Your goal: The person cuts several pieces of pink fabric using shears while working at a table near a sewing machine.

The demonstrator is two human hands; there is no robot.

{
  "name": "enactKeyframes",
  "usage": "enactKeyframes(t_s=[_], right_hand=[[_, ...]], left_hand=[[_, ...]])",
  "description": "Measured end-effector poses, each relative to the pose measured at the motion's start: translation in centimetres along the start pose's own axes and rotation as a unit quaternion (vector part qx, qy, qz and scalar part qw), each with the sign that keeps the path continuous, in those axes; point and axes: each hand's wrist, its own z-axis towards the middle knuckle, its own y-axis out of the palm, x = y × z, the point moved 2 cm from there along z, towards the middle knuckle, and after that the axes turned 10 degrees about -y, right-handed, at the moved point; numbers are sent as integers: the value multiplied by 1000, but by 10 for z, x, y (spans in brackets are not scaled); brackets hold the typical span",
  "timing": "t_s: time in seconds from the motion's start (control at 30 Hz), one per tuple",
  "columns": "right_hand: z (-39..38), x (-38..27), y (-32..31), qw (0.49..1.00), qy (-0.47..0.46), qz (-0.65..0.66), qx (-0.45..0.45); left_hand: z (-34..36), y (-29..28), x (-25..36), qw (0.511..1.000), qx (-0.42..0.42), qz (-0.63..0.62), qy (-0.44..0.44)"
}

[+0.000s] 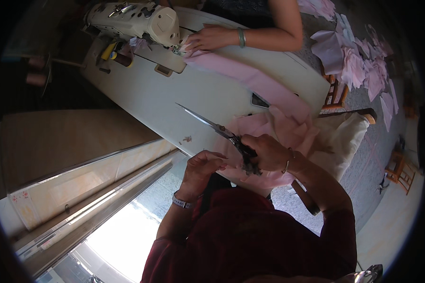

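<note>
My right hand (269,152) is wrapped round the dark handles of a large pair of scissors (220,129). Their long blades look nearly closed and point up and left over the pale table. My left hand (203,169) pinches the edge of a thin pink cloth (281,126), beside the scissor handles. This cloth lies bunched under my right hand, and a long strip of it runs across the table to a sewing machine (148,23). There a co-worker's hand (211,37) presses on the cloth next to the needle area.
The pale sewing table (146,89) carries a dark phone (259,100), partly covered by cloth, and a thread spool (122,59). Pink cloth pieces (359,66) are heaped at the far right. A cream cloth (340,141) hangs at the table's right end. A wooden stool (400,172) stands beyond.
</note>
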Motion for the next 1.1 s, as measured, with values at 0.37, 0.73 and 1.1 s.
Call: enactKeyframes(t_s=[0.37, 0.73, 1.1], right_hand=[[-1, -2, -8, 996, -22, 20, 83], [-3, 3, -9, 996, -27, 5, 89], [-3, 7, -8, 995, -21, 1, 93]], left_hand=[[16, 36, -23, 997, -49, 67, 4], [22, 39, -14, 998, -9, 68, -7], [30, 40, -10, 997, -19, 71, -14]])
